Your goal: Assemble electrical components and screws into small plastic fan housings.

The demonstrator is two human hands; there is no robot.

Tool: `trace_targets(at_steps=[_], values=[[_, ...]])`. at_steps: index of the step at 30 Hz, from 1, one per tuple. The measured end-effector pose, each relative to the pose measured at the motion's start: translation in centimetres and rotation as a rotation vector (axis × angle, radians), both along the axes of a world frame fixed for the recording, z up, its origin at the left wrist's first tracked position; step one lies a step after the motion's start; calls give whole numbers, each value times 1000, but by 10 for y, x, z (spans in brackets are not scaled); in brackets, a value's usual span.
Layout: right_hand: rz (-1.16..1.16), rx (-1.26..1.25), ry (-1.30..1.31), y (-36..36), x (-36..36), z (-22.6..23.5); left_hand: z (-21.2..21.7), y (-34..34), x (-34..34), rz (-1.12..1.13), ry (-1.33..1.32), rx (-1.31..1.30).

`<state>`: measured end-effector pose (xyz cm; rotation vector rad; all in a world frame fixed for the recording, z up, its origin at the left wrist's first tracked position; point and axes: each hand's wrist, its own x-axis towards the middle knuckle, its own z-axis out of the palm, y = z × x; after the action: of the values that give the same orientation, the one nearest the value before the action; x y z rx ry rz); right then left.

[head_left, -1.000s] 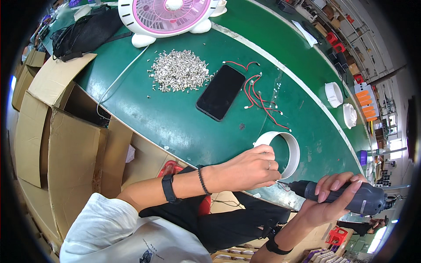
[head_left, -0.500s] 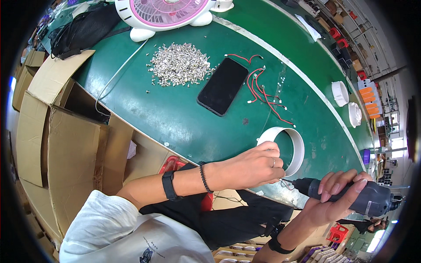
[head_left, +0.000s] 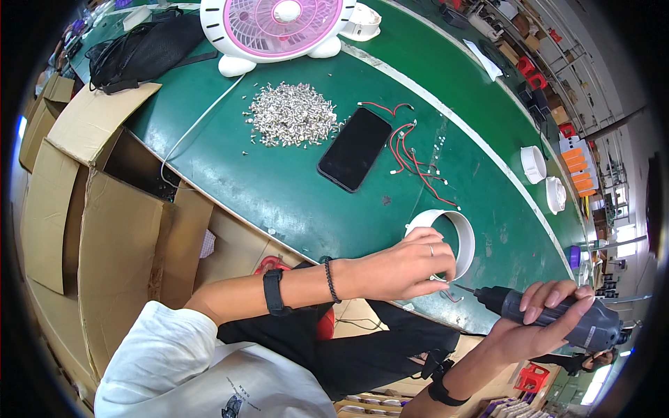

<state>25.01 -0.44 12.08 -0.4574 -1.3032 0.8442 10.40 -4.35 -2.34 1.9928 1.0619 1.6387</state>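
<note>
A white plastic ring (head_left: pixel 465 240) stands on the green tabletop near its front edge. My left hand (head_left: pixel 417 266) is closed at the ring's near left side, fingers bent over the rim; the fingertips are partly hidden. An electric screwdriver (head_left: pixel 512 306), dark grey with a thin bit, is gripped in my right hand (head_left: pixel 547 313). Its bit points left toward my left hand, a short gap away from it. Beneath the bit, a short red wire (head_left: pixel 451 297) lies by the ring.
A heap of small silver screws (head_left: pixel 293 115) lies farther back, beside a black phone (head_left: pixel 355 148) and several red connector wires (head_left: pixel 411 157). A pink and white fan (head_left: pixel 279 49) stands behind. At left is an open cardboard box (head_left: pixel 125 251). White round parts (head_left: pixel 534 164) sit at far right.
The screwdriver in my right hand has drawn back rightward, widening the gap between its bit and my left hand. My left hand stays at the ring. The whole view has shifted slightly.
</note>
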Motion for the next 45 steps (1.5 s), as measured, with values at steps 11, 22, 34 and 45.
trace_targets(at_steps=[11,22,34,45], values=[[14,-37,-92,0,-23,-16,12,-28,-11,-234,-898,-630],[-1,-47,-139,0,-29,-22,-4,-28,2,60,-88,-255],[11,-37,-140,0,-25,-22,-6,-24,4,75,-97,-218],[63,-17,-190,-3,-24,-20,-6,-25,3,67,-111,-232]])
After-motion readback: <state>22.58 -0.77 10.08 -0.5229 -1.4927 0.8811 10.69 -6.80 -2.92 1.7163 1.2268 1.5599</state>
